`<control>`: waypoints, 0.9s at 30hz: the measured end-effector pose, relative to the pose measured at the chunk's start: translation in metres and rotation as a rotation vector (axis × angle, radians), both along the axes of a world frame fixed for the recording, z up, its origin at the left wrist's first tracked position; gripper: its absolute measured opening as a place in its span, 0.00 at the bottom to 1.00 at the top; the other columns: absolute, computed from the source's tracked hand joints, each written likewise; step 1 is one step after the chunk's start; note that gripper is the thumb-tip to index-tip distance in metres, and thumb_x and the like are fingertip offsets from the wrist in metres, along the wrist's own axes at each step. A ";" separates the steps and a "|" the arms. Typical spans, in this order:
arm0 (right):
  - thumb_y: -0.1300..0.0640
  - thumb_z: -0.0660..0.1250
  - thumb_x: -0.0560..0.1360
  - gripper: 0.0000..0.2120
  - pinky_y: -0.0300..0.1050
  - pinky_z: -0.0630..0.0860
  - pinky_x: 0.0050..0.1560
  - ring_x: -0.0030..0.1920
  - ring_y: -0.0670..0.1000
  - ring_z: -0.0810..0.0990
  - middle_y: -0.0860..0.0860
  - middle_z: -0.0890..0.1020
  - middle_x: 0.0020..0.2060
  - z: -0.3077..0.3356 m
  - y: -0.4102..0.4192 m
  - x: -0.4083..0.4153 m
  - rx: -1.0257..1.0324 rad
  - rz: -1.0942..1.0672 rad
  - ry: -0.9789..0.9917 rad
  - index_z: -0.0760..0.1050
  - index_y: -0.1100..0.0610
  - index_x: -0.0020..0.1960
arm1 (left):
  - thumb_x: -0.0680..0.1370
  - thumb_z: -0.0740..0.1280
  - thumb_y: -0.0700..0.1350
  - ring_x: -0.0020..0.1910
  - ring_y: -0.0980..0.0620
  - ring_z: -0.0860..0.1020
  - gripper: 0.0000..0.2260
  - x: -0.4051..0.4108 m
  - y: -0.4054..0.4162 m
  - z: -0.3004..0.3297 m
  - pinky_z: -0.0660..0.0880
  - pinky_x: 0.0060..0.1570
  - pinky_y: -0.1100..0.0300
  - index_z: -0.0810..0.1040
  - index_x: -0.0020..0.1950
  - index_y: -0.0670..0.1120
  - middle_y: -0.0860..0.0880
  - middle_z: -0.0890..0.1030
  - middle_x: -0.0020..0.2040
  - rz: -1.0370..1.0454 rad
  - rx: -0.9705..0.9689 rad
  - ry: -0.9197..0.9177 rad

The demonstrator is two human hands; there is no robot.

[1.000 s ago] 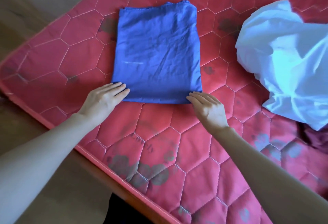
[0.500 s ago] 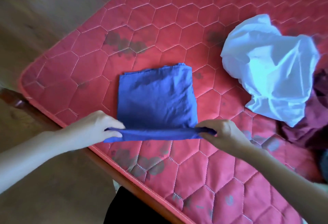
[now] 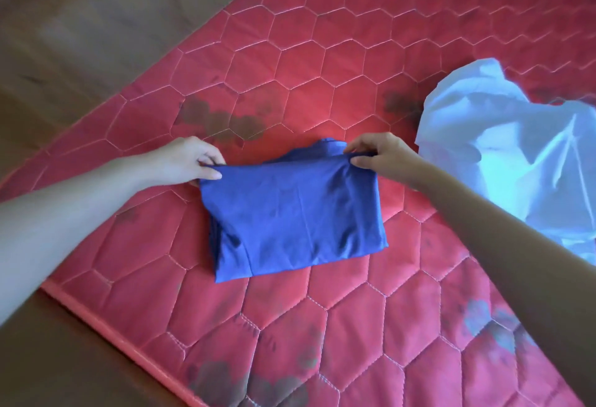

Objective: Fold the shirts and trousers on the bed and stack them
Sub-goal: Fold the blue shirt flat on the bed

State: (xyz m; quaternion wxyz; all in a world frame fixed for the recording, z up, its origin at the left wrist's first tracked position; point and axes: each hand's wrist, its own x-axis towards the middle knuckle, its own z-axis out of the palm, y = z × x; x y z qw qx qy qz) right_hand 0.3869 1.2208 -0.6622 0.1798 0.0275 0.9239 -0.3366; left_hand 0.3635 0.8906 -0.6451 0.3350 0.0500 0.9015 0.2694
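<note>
— So, what have your hands got hold of?

— My left hand (image 3: 188, 161) pinches the far left corner of the blue garment (image 3: 292, 213), thumb below and fingers curled over the edge. My right hand (image 3: 379, 156) pinches the far right corner in the same way, the cloth caught between thumb and fingertips.

— And where does the garment lie?

— On the red quilted mattress (image 3: 322, 84), near its left edge. Its near part rests flat on the mattress, doubled over itself, while the edge I hold is lifted a little above the layer beneath. A bit of that lower layer pokes out behind the held edge.

— Anything holding other clothes, a basket or a box?

— I see only the mattress itself bearing things. To my right on it sits a crumpled white garment (image 3: 516, 155), loose and unfolded, apart from the blue one. My right forearm crosses in front of its lower part.

— What lies past the mattress?

— A brown floor (image 3: 80, 35) on the left, blurred. The mattress cover shows dark blotches here and there among its hexagon stitching.
</note>
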 end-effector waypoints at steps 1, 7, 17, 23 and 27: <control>0.64 0.68 0.74 0.11 0.42 0.72 0.54 0.50 0.50 0.78 0.54 0.82 0.50 -0.005 -0.001 -0.007 -0.007 -0.012 -0.006 0.81 0.55 0.54 | 0.79 0.66 0.38 0.65 0.40 0.73 0.14 -0.001 -0.001 -0.006 0.67 0.67 0.48 0.77 0.64 0.36 0.37 0.77 0.63 0.014 -0.005 -0.009; 0.62 0.70 0.74 0.10 0.32 0.71 0.38 0.44 0.46 0.76 0.51 0.80 0.47 -0.032 -0.010 -0.027 -0.226 -0.230 -0.025 0.80 0.52 0.53 | 0.77 0.69 0.40 0.59 0.42 0.78 0.10 -0.002 -0.017 -0.048 0.73 0.61 0.48 0.82 0.57 0.40 0.41 0.82 0.54 0.195 0.097 0.077; 0.53 0.80 0.61 0.19 0.35 0.79 0.39 0.45 0.44 0.84 0.47 0.86 0.44 -0.040 0.007 0.040 -0.460 -0.341 -0.271 0.81 0.53 0.50 | 0.71 0.76 0.41 0.41 0.59 0.80 0.08 0.080 -0.003 -0.068 0.77 0.45 0.61 0.81 0.47 0.42 0.53 0.83 0.39 0.751 0.520 -0.102; 0.67 0.71 0.73 0.06 0.39 0.68 0.34 0.36 0.45 0.71 0.51 0.74 0.32 -0.017 0.014 0.076 -0.275 -0.097 -0.152 0.78 0.65 0.38 | 0.76 0.70 0.37 0.44 0.57 0.79 0.03 0.114 0.014 -0.058 0.74 0.42 0.65 0.81 0.48 0.43 0.50 0.84 0.43 0.717 0.671 0.030; 0.60 0.71 0.75 0.06 0.33 0.74 0.40 0.40 0.37 0.76 0.39 0.79 0.36 0.027 0.008 0.066 -0.523 0.111 -0.067 0.81 0.52 0.40 | 0.73 0.74 0.53 0.51 0.55 0.81 0.10 0.108 0.001 -0.046 0.77 0.48 0.60 0.82 0.51 0.50 0.51 0.84 0.50 0.752 0.904 0.014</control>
